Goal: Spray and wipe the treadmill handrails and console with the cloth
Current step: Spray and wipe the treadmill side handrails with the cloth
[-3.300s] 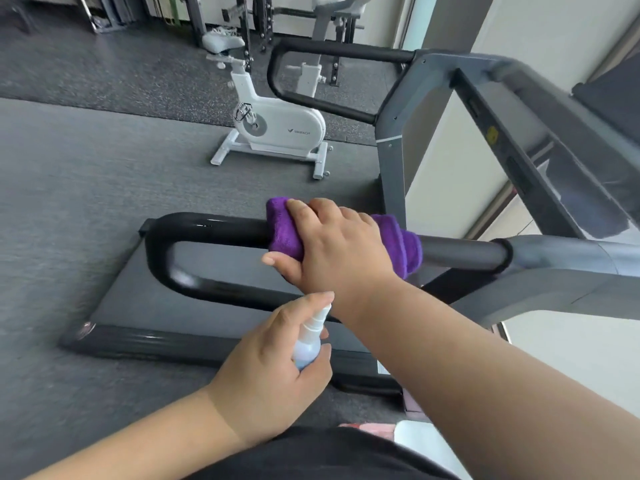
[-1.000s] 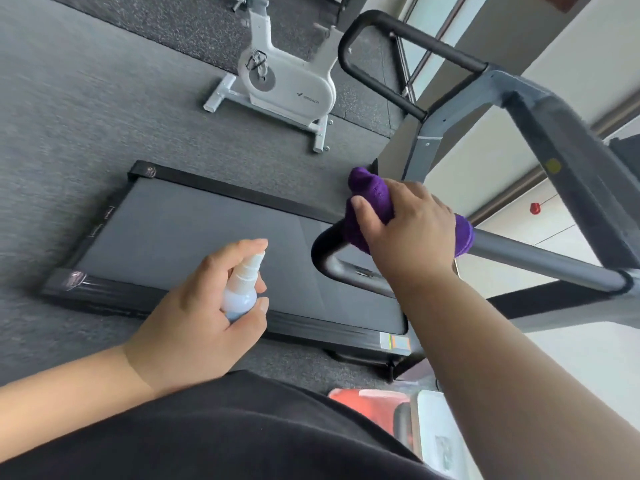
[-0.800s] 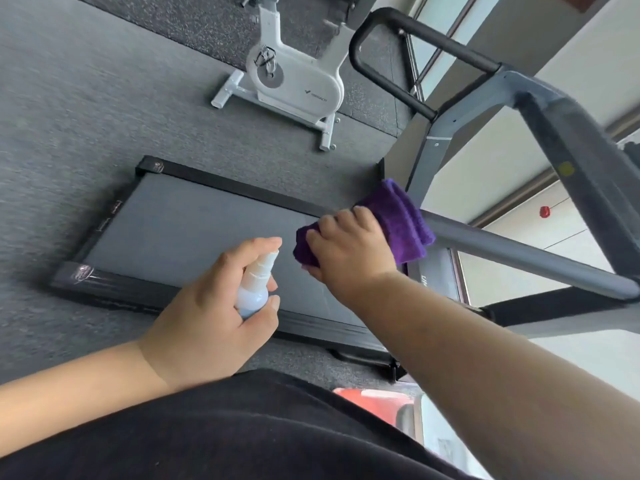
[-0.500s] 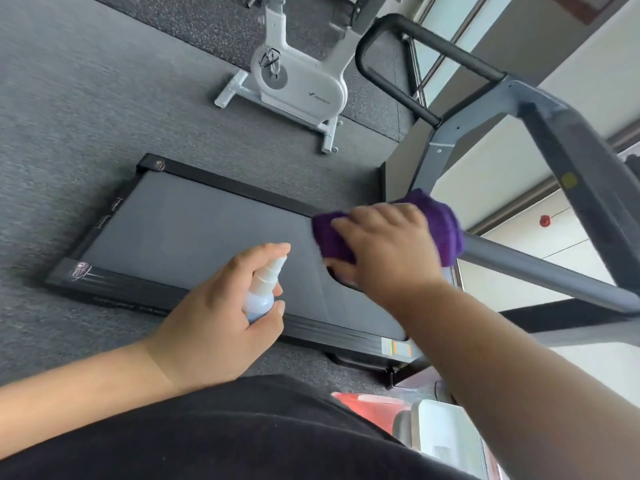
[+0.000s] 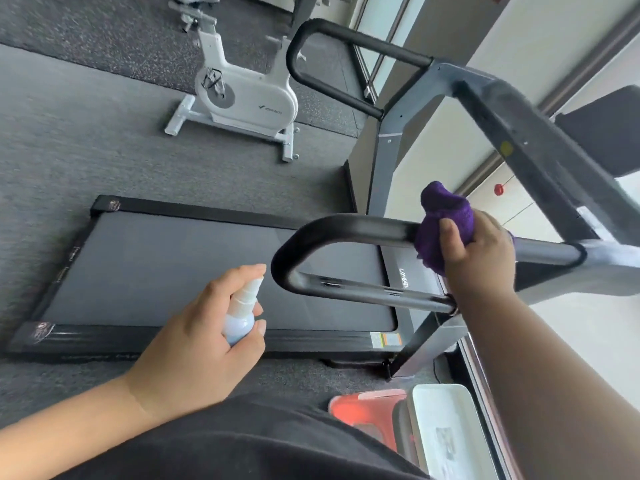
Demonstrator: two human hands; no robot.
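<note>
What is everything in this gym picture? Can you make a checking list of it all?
Surface: grey gym floor with the treadmill belt on it.
Job's things: purple cloth wrapped on the near handrail; spray bottle; far handrail.
Clutter: red and white items by the treadmill's base.
Grips: right hand grips the cloth on the rail; left hand holds the bottle, forefinger on top.
Cables: nothing seen.
Surroundings: white exercise bike, pale wall.

bright, even daylight | soft shadows | slight motion blur | wide-angle edge bending
</note>
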